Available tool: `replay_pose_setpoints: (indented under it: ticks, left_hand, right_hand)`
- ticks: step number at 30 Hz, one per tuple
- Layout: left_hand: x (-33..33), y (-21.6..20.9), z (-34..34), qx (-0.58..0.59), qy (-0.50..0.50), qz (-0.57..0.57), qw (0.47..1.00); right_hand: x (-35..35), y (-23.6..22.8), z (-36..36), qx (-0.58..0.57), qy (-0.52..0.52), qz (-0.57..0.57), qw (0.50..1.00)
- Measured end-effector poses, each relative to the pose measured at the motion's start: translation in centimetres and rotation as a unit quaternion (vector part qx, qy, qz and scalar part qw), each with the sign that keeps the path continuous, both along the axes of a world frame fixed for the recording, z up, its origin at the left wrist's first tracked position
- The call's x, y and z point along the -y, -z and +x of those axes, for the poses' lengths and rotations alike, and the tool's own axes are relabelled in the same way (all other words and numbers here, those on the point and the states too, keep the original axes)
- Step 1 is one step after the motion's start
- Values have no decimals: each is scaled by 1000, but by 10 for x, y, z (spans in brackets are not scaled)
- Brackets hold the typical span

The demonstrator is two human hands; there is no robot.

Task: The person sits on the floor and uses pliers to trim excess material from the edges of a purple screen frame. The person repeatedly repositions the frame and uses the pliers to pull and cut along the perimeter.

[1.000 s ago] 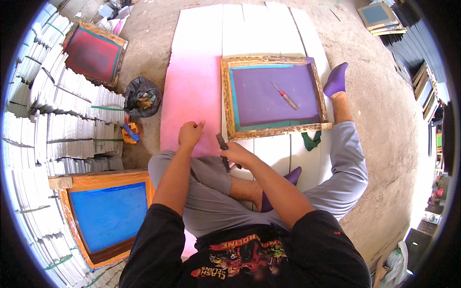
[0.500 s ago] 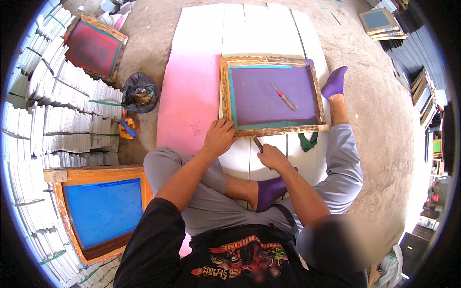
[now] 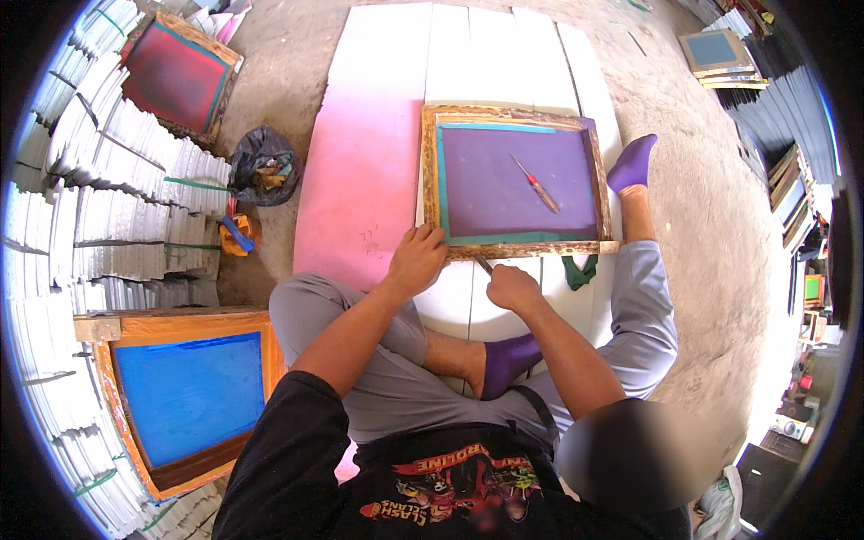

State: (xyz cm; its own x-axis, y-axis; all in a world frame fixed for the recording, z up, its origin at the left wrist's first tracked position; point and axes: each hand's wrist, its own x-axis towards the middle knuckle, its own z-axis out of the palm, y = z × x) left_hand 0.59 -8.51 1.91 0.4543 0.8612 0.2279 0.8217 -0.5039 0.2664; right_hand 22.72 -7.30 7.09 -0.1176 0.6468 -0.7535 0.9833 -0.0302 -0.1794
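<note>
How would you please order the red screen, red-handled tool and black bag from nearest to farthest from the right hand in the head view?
1. Red-handled tool, on the purple screen.
2. Black bag, to the left.
3. Red screen, upper left.

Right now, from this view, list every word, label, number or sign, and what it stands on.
Black T-shirt: lettering in the chest print; its wording is not copied here.
Pink-tinted white board: small dark marks, too small to tell if they are letters.
Screen-printing frame, red-handled screwdriver, dark tool in the right hand: no lettering I can make out.
Clutter at the right edge: too small to read.
</note>
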Motion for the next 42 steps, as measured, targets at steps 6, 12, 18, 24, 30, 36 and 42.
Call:
replay_pose_setpoints:
  ticks: [6,12,18,24,30,36,42]
  left_hand:
    - [-1,3,1,4,-5,-61,998]
    - [-3,3,2,27,-7,-91,995]
    - [-6,0,1,53,1,-87,995]
    - [-5,5,0,66,0,-75,995]
    - [-3,5,0,63,-9,-65,996]
    - [-3,2,-1,28,-6,-54,998]
    - [0,6,-1,41,-15,-54,998]
  right_hand:
    - [9,7,-1,35,-23,63,997]
    - [11,14,4,44,-35,75,996]
    - [14,29,10,38,-37,94,994]
    - [11,38,21,-3,-49,107,993]
    - [4,55,34,-53,-59,123,989]
    - [-7,54,39,-93,-56,94,990]
    - [-1,22,26,-45,-10,24,999]
